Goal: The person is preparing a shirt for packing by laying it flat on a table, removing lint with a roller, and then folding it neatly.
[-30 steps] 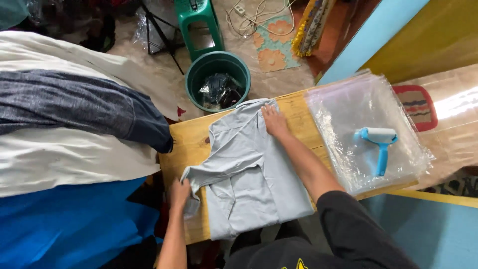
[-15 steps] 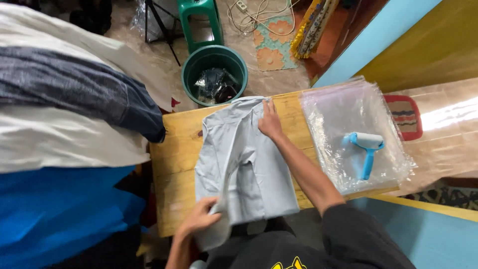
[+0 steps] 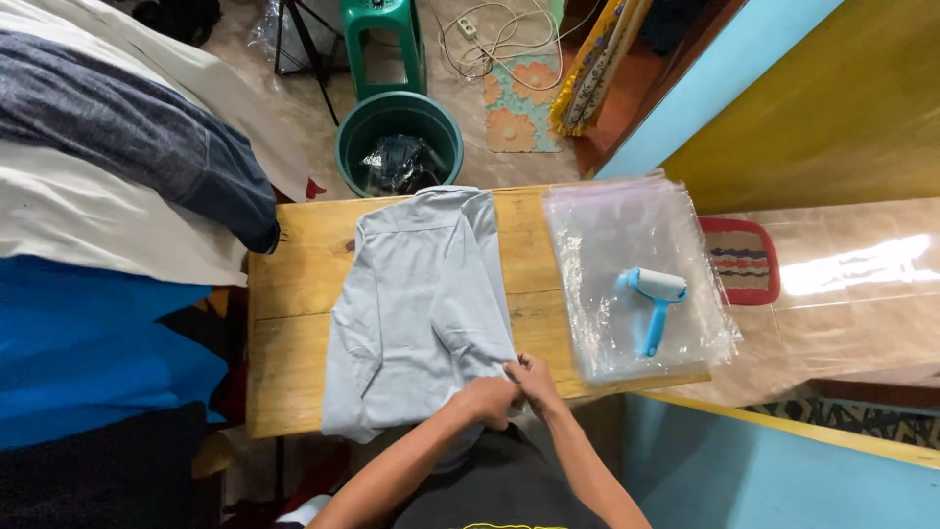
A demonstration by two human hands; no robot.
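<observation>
Lay flat on the wooden surface (image 3: 294,323), a grey shirt (image 3: 421,304). Grabbed at its near edge by both hands, left hand (image 3: 487,400) and right hand (image 3: 535,380), side by side. Just beside, a blue lint roller (image 3: 654,299) on clear bags (image 3: 607,235).

The desk (image 3: 294,294) is bare planked wood, matt, with visible grain and a dark knot, and the pale grey shirt (image 3: 421,304) lying on it is a smooth, soft woven cloth with a dull finish. Just right of the shirt a stack of clear plastic bags (image 3: 607,245) looks glossy and slightly crinkled, and on it rests a lint roller (image 3: 651,299) with a smooth blue plastic handle and a white paper roll. Beyond the desk's far edge stands a glossy green plastic bucket (image 3: 352,147) on a shiny tiled floor (image 3: 862,264).
</observation>
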